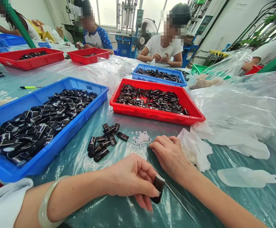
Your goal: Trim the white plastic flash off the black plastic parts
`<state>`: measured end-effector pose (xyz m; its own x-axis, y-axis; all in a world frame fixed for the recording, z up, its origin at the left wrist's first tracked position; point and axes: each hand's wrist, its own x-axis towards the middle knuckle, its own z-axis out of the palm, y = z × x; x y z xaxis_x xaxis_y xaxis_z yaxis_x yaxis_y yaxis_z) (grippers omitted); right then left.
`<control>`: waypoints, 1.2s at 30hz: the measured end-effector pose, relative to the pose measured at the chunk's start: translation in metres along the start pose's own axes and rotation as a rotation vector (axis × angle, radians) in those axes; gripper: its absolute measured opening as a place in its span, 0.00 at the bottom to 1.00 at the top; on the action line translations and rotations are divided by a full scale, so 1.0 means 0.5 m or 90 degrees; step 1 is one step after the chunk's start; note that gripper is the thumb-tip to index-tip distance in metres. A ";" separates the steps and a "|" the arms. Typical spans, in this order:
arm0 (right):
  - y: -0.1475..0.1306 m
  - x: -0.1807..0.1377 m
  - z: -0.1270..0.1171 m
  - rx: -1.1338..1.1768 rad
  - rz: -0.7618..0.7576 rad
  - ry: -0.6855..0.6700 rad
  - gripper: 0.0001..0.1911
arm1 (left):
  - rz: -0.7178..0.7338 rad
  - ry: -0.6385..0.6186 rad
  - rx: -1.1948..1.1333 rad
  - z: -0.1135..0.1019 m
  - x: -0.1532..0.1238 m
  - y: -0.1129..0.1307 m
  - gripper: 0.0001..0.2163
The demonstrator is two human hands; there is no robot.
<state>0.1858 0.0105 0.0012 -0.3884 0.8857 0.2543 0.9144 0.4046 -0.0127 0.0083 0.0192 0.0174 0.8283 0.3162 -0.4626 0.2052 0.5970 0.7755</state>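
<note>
My left hand (138, 180) pinches a small glossy black plastic piece (158, 186), rounded at one end, between thumb and fingers. A pale bangle circles that wrist. My right hand (167, 150) rests palm down on the sheeted table, fingers loosely bent and tips partly hidden; I see nothing held in it. It lies between a heap of whitish scraps (141, 138) and a crumpled white cloth (195, 147). A thin metal tool, apparently tweezers (179, 201), lies on the table by the held piece. Several similar black pieces (104, 141) are grouped beyond my left forearm.
A large blue tray (80, 122) full of black pieces stands at left. Ahead is a red tray (157, 117) of smaller dark pieces. A translucent bottle (246, 177) lies at right, near bunched clear plastic (242, 101). Several people sit around the table with more trays.
</note>
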 end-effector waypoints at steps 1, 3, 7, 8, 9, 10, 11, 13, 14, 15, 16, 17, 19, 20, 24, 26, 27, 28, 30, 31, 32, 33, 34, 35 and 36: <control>0.000 0.001 0.000 0.004 0.003 0.000 0.07 | 0.001 0.003 0.007 0.001 0.000 0.000 0.07; -0.001 0.000 -0.004 0.025 0.009 0.008 0.07 | 0.012 0.018 0.019 0.005 -0.001 -0.002 0.08; -0.012 -0.020 -0.037 0.133 0.016 0.044 0.11 | 0.044 0.055 0.082 0.008 -0.008 -0.004 0.09; -0.016 -0.029 -0.050 0.170 0.016 0.052 0.10 | 0.061 0.062 0.114 0.008 -0.010 -0.004 0.08; -0.022 -0.040 -0.063 0.205 0.018 0.057 0.09 | 0.077 0.067 0.150 0.008 -0.012 -0.004 0.07; -0.028 -0.050 -0.076 0.240 0.025 0.058 0.08 | 0.093 0.073 0.186 0.008 -0.013 -0.004 0.06; -0.034 -0.061 -0.087 0.275 0.035 0.060 0.08 | 0.105 0.075 0.216 0.008 -0.014 -0.004 0.06; -0.046 -0.082 -0.103 0.379 0.072 0.068 0.06 | 0.114 0.077 0.244 0.007 -0.015 -0.004 0.07; -0.052 -0.090 -0.107 0.434 0.092 0.071 0.06 | 0.112 0.076 0.247 0.007 -0.015 -0.004 0.07; -0.057 -0.097 -0.109 0.486 0.113 0.074 0.05 | 0.108 0.074 0.246 0.008 -0.015 -0.003 0.08; -0.062 -0.103 -0.108 0.526 0.132 0.073 0.05 | 0.104 0.071 0.242 0.008 -0.015 -0.003 0.08; -0.066 -0.107 -0.106 0.549 0.145 0.072 0.05 | 0.101 0.068 0.238 0.008 -0.014 -0.002 0.08; -0.071 -0.111 -0.100 0.574 0.155 0.069 0.05 | 0.103 0.062 0.237 0.009 -0.013 0.000 0.09; -0.073 -0.111 -0.096 0.578 0.150 0.071 0.06 | 0.108 0.061 0.240 0.009 -0.013 0.002 0.09; -0.073 -0.112 -0.089 0.580 0.115 0.075 0.12 | 0.126 0.064 0.273 0.010 -0.014 0.004 0.09; -0.072 -0.115 -0.089 0.580 0.109 0.066 0.16 | 0.126 0.066 0.280 0.009 -0.015 0.003 0.10; -0.072 -0.116 -0.089 0.576 0.109 0.064 0.18 | 0.128 0.066 0.280 0.008 -0.014 0.002 0.10; -0.071 -0.118 -0.089 0.570 0.106 0.062 0.19 | 0.129 0.065 0.277 0.007 -0.014 0.001 0.10; -0.070 -0.121 -0.087 0.556 0.098 0.064 0.21 | 0.131 0.066 0.267 0.006 -0.013 -0.002 0.10; -0.069 -0.122 -0.085 0.550 0.093 0.068 0.21 | 0.131 0.066 0.261 0.006 -0.012 -0.003 0.09; -0.069 -0.123 -0.082 0.545 0.088 0.077 0.22 | 0.129 0.066 0.257 0.006 -0.012 -0.003 0.09; -0.069 -0.124 -0.079 0.543 0.087 0.084 0.23 | 0.126 0.068 0.253 0.007 -0.011 -0.004 0.09; -0.069 -0.125 -0.076 0.545 0.082 0.094 0.24 | 0.125 0.069 0.252 0.008 -0.010 -0.004 0.09; -0.070 -0.126 -0.074 0.547 0.081 0.103 0.25 | 0.124 0.071 0.251 0.008 -0.010 -0.004 0.09; -0.071 -0.126 -0.072 0.550 0.080 0.111 0.25 | 0.123 0.074 0.251 0.009 -0.009 -0.003 0.09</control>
<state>0.1820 -0.0680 0.0203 -0.2039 0.9165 0.3441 0.5165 0.3992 -0.7575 0.0065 0.0132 0.0203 0.8119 0.4881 -0.3203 0.2533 0.1998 0.9465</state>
